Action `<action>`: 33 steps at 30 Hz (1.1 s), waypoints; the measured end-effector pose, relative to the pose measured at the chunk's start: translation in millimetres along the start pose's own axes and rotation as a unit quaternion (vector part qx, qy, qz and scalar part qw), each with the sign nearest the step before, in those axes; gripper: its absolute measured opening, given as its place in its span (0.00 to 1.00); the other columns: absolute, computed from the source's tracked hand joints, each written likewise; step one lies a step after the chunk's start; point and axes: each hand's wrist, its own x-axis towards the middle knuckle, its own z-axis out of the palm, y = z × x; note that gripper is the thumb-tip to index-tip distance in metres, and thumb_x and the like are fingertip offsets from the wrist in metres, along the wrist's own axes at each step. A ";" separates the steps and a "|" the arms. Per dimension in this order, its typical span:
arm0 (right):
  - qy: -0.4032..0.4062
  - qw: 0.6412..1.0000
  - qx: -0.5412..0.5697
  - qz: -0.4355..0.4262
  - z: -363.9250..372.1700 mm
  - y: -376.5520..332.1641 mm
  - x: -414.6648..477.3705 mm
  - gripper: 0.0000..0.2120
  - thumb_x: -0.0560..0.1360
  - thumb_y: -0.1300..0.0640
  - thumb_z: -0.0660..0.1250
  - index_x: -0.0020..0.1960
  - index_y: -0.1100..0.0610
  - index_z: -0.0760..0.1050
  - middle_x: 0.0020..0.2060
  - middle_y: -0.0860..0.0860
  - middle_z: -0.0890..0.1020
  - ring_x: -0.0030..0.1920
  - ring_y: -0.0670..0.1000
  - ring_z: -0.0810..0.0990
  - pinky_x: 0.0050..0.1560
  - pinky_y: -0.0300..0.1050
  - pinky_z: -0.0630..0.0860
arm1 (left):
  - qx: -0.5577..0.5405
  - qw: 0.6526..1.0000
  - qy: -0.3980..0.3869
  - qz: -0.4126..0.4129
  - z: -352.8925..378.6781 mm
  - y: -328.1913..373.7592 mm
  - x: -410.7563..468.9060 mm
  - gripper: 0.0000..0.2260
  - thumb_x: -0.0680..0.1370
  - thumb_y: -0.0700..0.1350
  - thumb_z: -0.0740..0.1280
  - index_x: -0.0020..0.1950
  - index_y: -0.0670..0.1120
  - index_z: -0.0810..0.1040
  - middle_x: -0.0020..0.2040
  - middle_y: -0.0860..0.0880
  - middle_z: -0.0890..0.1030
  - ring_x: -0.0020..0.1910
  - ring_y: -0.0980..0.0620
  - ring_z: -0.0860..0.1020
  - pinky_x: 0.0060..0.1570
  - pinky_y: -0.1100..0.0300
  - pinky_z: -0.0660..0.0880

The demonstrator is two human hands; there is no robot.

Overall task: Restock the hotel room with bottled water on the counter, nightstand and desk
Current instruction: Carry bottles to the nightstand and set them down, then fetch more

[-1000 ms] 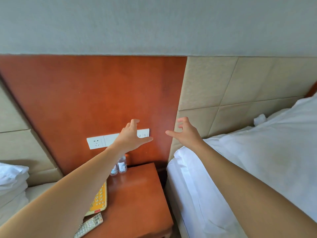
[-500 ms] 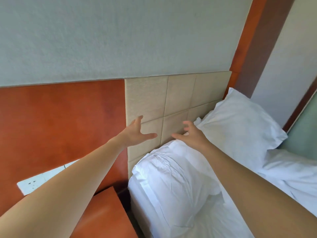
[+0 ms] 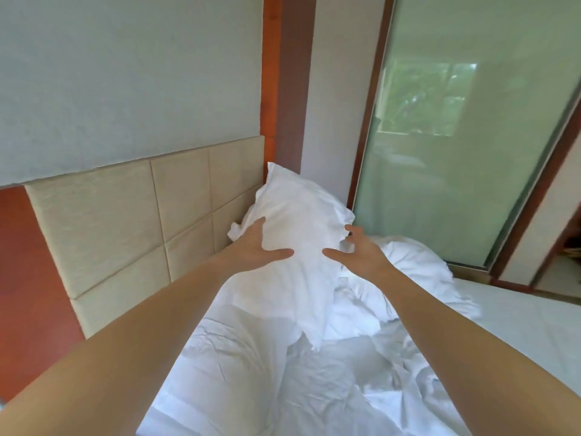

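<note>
No water bottle, nightstand, counter or desk is in view now. Both my arms stretch forward over a bed. My left hand (image 3: 256, 248) is open with fingers spread, in front of a white pillow (image 3: 301, 215) that leans against the headboard. My right hand (image 3: 358, 251) is open too, fingers curled slightly, at the pillow's right edge. Neither hand holds anything.
A beige padded headboard (image 3: 125, 221) lines the wall on the left, with a red-brown wood panel (image 3: 28, 278) beside it. Rumpled white bedding (image 3: 314, 372) covers the bed below my arms. A frosted glass sliding door (image 3: 465, 136) in a dark wood frame stands at the right.
My view has swung right, away from the nightstand with its two small bottles, to the bed and the glass door. Both hands stayed open and moved along in front of me.
</note>
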 end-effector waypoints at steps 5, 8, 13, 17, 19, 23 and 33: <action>0.071 0.993 -0.070 0.068 -54.1 38.1 -41.7 0.44 0.70 0.39 0.73 0.77 0.50 0.55 0.71 0.52 0.71 0.72 0.55 0.67 0.71 0.53 0.65 | 0.003 0.994 -0.090 0.062 54.2 38.5 12.8 0.51 0.73 0.64 0.70 0.81 0.48 0.40 0.81 0.54 0.45 0.80 0.54 0.48 0.77 0.53 0.50; 0.110 0.983 -0.089 0.115 -84.2 54.8 -72.5 0.45 0.70 0.38 0.72 0.78 0.49 0.53 0.72 0.53 0.70 0.73 0.56 0.67 0.71 0.55 0.65 | 0.001 0.985 -0.141 0.096 83.1 63.1 13.2 0.50 0.73 0.65 0.70 0.81 0.49 0.40 0.81 0.55 0.45 0.80 0.54 0.47 0.78 0.51 0.49; 0.155 0.964 -0.122 0.176 -124.7 77.5 -121.5 0.45 0.71 0.37 0.70 0.78 0.50 0.51 0.73 0.54 0.68 0.73 0.58 0.65 0.72 0.57 0.63 | -0.037 0.966 -0.198 0.162 127.0 108.3 6.1 0.46 0.73 0.61 0.72 0.81 0.52 0.46 0.80 0.55 0.51 0.79 0.54 0.53 0.77 0.51 0.52; 0.192 0.949 -0.130 0.214 -151.6 95.3 -163.4 0.46 0.71 0.36 0.71 0.79 0.50 0.50 0.71 0.56 0.70 0.72 0.58 0.66 0.72 0.58 0.63 | -0.019 0.952 -0.245 0.185 165.0 140.8 -4.4 0.50 0.73 0.62 0.72 0.81 0.49 0.41 0.81 0.53 0.47 0.80 0.52 0.49 0.78 0.49 0.49; 0.209 0.940 -0.132 0.235 -164.3 103.8 -183.9 0.47 0.70 0.35 0.71 0.79 0.49 0.50 0.72 0.55 0.69 0.72 0.58 0.66 0.71 0.58 0.64 | -0.013 0.944 -0.263 0.198 183.6 155.2 -12.2 0.51 0.73 0.62 0.71 0.81 0.49 0.40 0.81 0.53 0.46 0.80 0.53 0.49 0.78 0.49 0.50; 0.247 0.921 -0.127 0.272 -189.9 117.0 -224.0 0.48 0.69 0.34 0.71 0.78 0.48 0.50 0.73 0.53 0.68 0.71 0.58 0.67 0.70 0.58 0.67 | -0.015 0.925 -0.303 0.227 216.1 186.2 -27.8 0.50 0.73 0.62 0.72 0.81 0.50 0.41 0.81 0.53 0.47 0.80 0.51 0.50 0.78 0.47 0.49; 0.309 0.887 -0.124 0.319 -238.4 142.4 -295.8 0.46 0.70 0.36 0.72 0.78 0.49 0.51 0.74 0.54 0.67 0.72 0.58 0.67 0.69 0.58 0.68 | -0.021 0.883 -0.371 0.285 281.3 245.7 -51.2 0.52 0.71 0.64 0.72 0.81 0.53 0.40 0.82 0.53 0.46 0.80 0.52 0.51 0.77 0.49 0.53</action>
